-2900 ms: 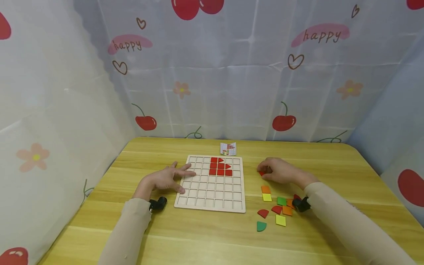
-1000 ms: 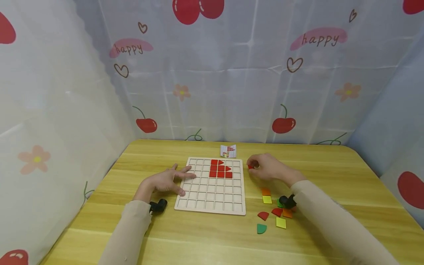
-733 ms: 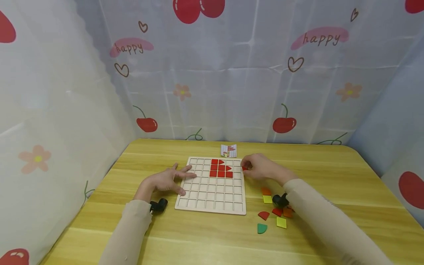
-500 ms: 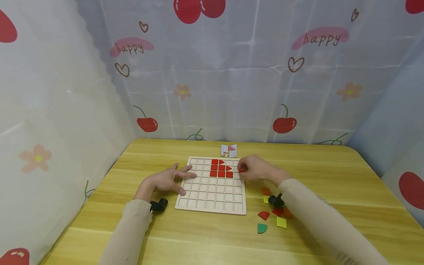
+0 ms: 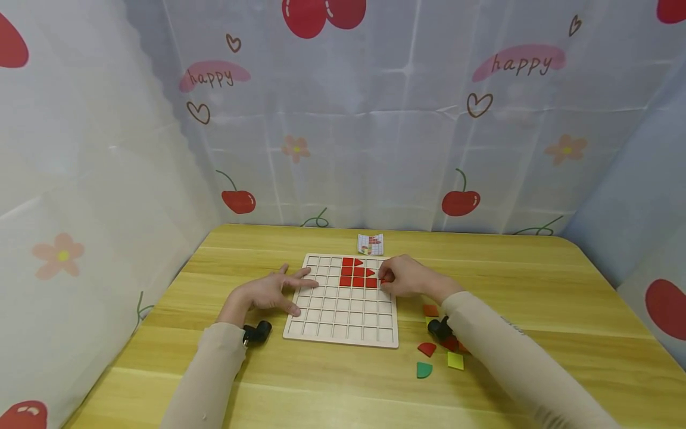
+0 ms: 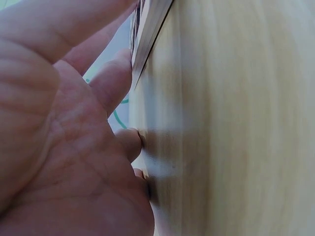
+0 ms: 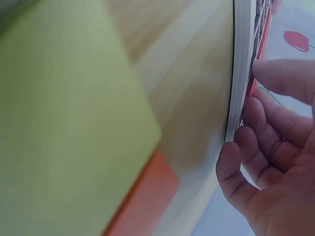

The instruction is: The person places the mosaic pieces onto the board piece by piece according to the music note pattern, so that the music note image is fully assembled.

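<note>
While the left hand lay spread on the left of the board and the right hand pinched a red tile over the board's right side, letting go early could have tilted it

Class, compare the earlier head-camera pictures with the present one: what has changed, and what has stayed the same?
The right hand has moved left, from beside the board to its right edge, carrying the red piece it was already pinching. The left hand stays on the board's left side; the red shapes in the grid and the picture card stay put.
</note>
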The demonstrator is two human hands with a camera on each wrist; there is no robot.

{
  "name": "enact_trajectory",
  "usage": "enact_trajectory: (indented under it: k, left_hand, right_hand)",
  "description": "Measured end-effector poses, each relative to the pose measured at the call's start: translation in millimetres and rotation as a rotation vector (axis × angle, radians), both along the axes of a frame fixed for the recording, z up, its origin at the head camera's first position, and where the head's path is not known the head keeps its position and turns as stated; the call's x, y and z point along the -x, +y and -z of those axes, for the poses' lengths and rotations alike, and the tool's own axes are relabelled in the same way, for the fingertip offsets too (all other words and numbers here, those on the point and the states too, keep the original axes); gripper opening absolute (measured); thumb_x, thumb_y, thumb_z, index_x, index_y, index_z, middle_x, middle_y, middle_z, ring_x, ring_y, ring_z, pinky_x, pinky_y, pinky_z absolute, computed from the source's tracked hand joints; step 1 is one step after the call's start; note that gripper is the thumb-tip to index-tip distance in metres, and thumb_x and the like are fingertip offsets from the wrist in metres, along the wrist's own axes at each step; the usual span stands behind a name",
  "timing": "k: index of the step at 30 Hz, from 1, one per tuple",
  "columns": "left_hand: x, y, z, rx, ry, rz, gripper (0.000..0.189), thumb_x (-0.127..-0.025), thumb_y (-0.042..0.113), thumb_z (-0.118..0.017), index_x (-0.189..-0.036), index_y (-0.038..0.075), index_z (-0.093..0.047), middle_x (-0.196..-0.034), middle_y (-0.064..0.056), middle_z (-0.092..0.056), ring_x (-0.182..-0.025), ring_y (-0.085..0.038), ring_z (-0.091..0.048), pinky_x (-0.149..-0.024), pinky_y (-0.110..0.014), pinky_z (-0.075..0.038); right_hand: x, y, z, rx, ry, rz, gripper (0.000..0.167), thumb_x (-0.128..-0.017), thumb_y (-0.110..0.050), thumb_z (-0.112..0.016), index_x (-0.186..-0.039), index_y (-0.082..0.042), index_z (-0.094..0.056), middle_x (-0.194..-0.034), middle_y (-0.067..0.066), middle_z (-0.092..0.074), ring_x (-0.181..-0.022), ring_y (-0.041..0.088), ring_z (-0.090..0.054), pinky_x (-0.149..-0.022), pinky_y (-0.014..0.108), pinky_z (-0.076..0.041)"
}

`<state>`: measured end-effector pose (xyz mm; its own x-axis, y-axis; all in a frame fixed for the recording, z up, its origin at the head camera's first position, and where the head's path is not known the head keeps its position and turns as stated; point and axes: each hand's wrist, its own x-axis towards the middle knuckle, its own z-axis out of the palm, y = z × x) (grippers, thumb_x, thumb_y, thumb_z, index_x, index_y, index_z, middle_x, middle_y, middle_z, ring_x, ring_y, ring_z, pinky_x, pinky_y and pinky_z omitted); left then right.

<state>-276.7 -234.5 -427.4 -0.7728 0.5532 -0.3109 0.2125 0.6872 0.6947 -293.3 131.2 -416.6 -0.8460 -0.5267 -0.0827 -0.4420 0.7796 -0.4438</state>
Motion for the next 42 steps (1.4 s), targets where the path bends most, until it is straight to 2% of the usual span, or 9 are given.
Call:
enact_trajectory:
  k: [14,21,28,33,37,42]
  left_hand:
    - [-1.4,-0.1,-2.6,0.0,0.004,0.008,0.07,-0.084,0.025,-0.084,-0.147,0.038,-0.057,-0.174,0.008,-0.014,-0.158,-0.04,0.021,-0.117,-0.079,0.007]
    - [-2.1,0.8,-2.2,0.002,0.008,-0.002,0.068,-0.084,0.024,-0.084,-0.145,0.041,-0.058,-0.174,0.011,-0.016,-0.159,-0.039,0.02,-0.117,-0.078,0.007]
    - [-2.0,1.0,-1.8,0.001,0.005,-0.007,0.068,-0.084,0.023,-0.084,-0.145,0.041,-0.059,-0.174,0.01,-0.016,-0.159,-0.04,0.02,-0.117,-0.078,0.007]
    - [-0.6,0.3,0.2,0.005,0.005,0.0,0.068,-0.084,0.025,-0.084,-0.145,0.041,-0.058,-0.174,0.011,-0.015,-0.159,-0.039,0.02,-0.118,-0.078,0.007]
    - [0.0,-0.3,1.1,0.01,0.011,0.01,0.069,-0.084,0.025,-0.084,-0.146,0.04,-0.058,-0.174,0.011,-0.015,-0.159,-0.04,0.02,-0.117,-0.079,0.005]
    - [0.1,-0.5,1.2,0.018,0.021,0.018,0.069,-0.085,0.025,-0.084,-0.146,0.041,-0.057,-0.174,0.012,-0.015,-0.159,-0.04,0.02,-0.118,-0.078,0.005]
  right_hand:
    - [-1.8,0,0.4,0.051,-0.019,0.011,0.013,-0.097,-0.011,-0.071,-0.109,-0.011,-0.075,-0.099,0.0,-0.071,-0.089,0.016,-0.058,-0.086,0.033,-0.053]
    - [-6.2,9,-8.6,0.096,-0.009,-0.002,0.018,-0.1,-0.007,-0.065,-0.115,-0.009,-0.076,-0.106,0.002,-0.074,-0.093,0.018,-0.06,-0.091,0.038,-0.055]
    - [-16.4,33,-20.5,0.151,0.001,-0.05,0.018,-0.1,-0.008,-0.065,-0.115,-0.007,-0.075,-0.104,0.002,-0.074,-0.091,0.017,-0.059,-0.083,0.033,-0.053]
    - [-26.5,54,-25.1,0.173,0.004,-0.082,0.02,-0.1,-0.008,-0.065,-0.117,-0.004,-0.074,-0.104,0.005,-0.074,-0.09,0.015,-0.06,-0.084,0.033,-0.055]
    - [-34.6,71,-25.2,0.188,0.004,-0.077,0.022,-0.099,-0.006,-0.066,-0.119,-0.002,-0.073,-0.107,0.01,-0.075,-0.091,0.016,-0.063,-0.084,0.032,-0.057]
    - [-44.5,90,-25.3,0.193,0.004,-0.047,0.023,-0.099,-0.006,-0.067,-0.121,-0.002,-0.072,-0.109,0.01,-0.074,-0.094,0.016,-0.064,-0.085,0.031,-0.057]
